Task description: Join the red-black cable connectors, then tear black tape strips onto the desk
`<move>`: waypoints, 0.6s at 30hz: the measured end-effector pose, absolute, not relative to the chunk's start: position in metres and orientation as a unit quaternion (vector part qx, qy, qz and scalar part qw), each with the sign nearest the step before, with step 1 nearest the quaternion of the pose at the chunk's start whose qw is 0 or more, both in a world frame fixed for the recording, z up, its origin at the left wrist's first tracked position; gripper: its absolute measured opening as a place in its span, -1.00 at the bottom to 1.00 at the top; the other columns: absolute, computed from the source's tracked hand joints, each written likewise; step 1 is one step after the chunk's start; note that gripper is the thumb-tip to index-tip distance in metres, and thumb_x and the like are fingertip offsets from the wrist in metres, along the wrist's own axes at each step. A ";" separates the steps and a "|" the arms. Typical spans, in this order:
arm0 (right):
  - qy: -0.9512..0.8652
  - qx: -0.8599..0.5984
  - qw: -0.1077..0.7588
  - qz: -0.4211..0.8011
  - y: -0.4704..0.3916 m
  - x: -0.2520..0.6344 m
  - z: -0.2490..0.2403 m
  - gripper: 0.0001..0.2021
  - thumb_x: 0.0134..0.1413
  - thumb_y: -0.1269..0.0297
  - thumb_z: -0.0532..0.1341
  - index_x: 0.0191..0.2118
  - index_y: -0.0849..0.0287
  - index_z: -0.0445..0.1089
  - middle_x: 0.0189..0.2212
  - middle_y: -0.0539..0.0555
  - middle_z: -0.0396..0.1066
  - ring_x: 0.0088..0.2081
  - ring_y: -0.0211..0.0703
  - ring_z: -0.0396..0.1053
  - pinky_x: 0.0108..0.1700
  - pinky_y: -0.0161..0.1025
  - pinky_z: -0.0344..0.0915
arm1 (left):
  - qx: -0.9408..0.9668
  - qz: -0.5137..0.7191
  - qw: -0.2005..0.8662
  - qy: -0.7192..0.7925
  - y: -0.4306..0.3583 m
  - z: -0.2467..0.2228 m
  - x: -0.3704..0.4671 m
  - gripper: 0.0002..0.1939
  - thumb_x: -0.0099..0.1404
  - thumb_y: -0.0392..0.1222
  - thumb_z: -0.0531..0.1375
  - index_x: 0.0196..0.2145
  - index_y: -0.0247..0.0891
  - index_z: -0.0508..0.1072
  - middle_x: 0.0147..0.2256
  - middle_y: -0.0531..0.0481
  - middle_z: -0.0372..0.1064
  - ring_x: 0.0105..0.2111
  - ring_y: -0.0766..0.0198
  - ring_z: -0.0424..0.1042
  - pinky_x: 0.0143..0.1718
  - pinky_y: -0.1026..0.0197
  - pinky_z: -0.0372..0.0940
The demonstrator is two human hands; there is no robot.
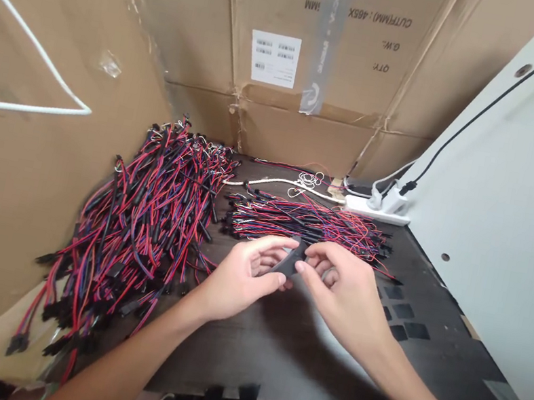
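A dark grey-black curved band, which looks like a roll of black tape (292,262), is held up between my two hands above the dark table. My left hand (254,270) is closed round its left side, with the thumb along the lower edge and the index finger at the top. At its right edge my right hand (340,278) pinches with thumb and index finger, the other fingers curled. Just behind my hands lies a flat bundle of red and black wires (294,222) with black connectors.
A big heap of red, blue and black wire harnesses (152,207) covers the left side. Small black squares (402,311) lie on the table (290,363) at right. A white power strip (376,210) with plugs stands behind, near a white panel (527,156). A cardboard box (271,115) walls the back.
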State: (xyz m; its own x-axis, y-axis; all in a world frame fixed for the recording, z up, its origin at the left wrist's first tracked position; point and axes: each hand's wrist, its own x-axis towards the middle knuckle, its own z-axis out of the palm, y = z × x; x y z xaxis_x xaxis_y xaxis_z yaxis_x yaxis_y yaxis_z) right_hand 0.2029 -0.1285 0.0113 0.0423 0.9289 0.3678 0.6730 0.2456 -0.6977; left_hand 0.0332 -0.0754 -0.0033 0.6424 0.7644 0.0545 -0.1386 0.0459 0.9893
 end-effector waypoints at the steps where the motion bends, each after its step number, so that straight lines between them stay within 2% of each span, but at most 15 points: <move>1: -0.664 -0.595 0.415 0.179 -0.129 0.203 0.012 -0.97 0.08 0.40 0.20 -0.37 0.20 0.36 -0.51 -0.03 0.38 -0.50 -0.27 0.31 -0.41 -0.31 0.23 | 0.608 0.333 0.672 0.260 -0.076 -0.004 0.034 -0.56 0.13 -0.33 0.24 -0.01 -0.32 0.37 -0.23 -0.06 0.45 -0.29 0.30 0.46 -0.22 0.26 0.40; 6: -0.596 -0.595 0.432 0.323 -0.128 0.205 0.016 -0.92 0.01 0.32 0.20 -0.44 0.20 0.35 -0.54 -0.01 0.37 -0.52 -0.28 0.31 -0.45 -0.33 0.26 | 0.652 0.324 0.627 0.276 -0.078 -0.005 0.036 -0.58 0.15 -0.34 0.23 0.01 -0.30 0.39 -0.13 -0.09 0.45 -0.17 0.22 0.45 -0.13 0.20 0.36; 10: -0.554 -0.580 0.432 0.412 -0.124 0.209 0.018 -0.87 -0.05 0.29 0.21 -0.50 0.22 0.31 -0.61 -0.05 0.27 -0.60 -0.33 0.22 -0.55 -0.36 0.17 | 0.686 0.324 0.589 0.280 -0.078 -0.004 0.036 -0.62 0.17 -0.35 0.20 -0.02 -0.28 0.41 -0.13 -0.06 0.47 -0.17 0.23 0.45 -0.12 0.21 0.34; 12: -0.549 -0.575 0.441 0.417 -0.124 0.209 0.018 -0.87 -0.06 0.29 0.22 -0.51 0.22 0.31 -0.61 -0.05 0.27 -0.60 -0.34 0.20 -0.56 -0.37 0.15 | 0.703 0.315 0.569 0.286 -0.078 -0.004 0.035 -0.62 0.18 -0.34 0.19 -0.01 -0.29 0.40 -0.20 -0.03 0.49 -0.25 0.27 0.47 -0.16 0.23 0.34; 15: -0.565 -0.570 0.456 0.385 -0.130 0.207 0.017 -0.88 -0.05 0.30 0.22 -0.50 0.22 0.32 -0.59 -0.03 0.29 -0.56 -0.32 0.22 -0.52 -0.37 0.19 | 0.730 0.292 0.533 0.312 -0.079 -0.007 0.034 -0.62 0.21 -0.30 0.18 0.01 -0.29 0.39 -0.40 0.05 0.49 -0.47 0.34 0.42 -0.30 0.26 0.32; 18: -0.603 -0.560 0.458 0.335 -0.140 0.201 0.015 -0.89 0.03 0.34 0.18 -0.46 0.22 0.33 -0.55 -0.01 0.32 -0.53 -0.30 0.24 -0.50 -0.36 0.20 | 0.754 0.296 0.490 0.323 -0.079 -0.010 0.033 -0.63 0.24 -0.29 0.18 0.02 -0.27 0.39 -0.45 0.08 0.46 -0.51 0.35 0.38 -0.35 0.29 0.29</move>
State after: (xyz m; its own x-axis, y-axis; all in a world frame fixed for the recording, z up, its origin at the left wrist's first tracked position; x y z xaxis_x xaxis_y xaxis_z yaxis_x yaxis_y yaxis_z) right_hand 0.2011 -0.1397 0.0149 0.0467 0.9832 0.1763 0.3694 0.1470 -0.9176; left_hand 0.0332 -0.0787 -0.0101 0.6167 0.7764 0.1301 0.1967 -0.3120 0.9295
